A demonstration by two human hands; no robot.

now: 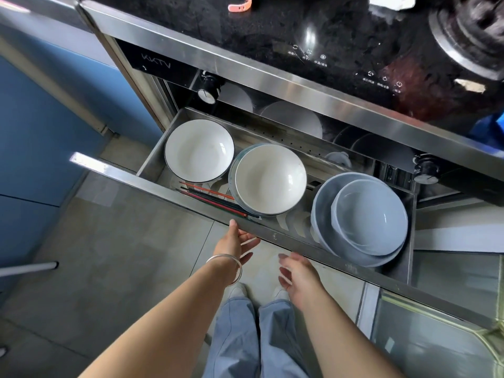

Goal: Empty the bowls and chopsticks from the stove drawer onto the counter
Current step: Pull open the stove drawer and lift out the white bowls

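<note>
The steel stove drawer (191, 196) stands pulled out below the cooktop. Inside it, at the left, lies a white bowl with a dark rim (199, 150). Beside it a second white bowl (270, 178) rests in a blue-grey one. At the right a small blue bowl (371, 216) sits nested in a larger blue bowl (324, 197). Several red and black chopsticks (215, 199) lie along the drawer's front, partly under the middle bowl. My left hand (240, 240), with a silver bangle on the wrist, touches the drawer front from below, fingers apart. My right hand (297, 276) hovers open just below the drawer front, holding nothing.
The black glass cooktop (272, 31) has a burner (469, 42) at the far right and a pink object (240, 6) at the back. Two knobs (207, 95) sit above the drawer. Blue cabinets (41, 118) stand at the left, a glass door (436, 336) at the lower right. My feet are on the tiled floor.
</note>
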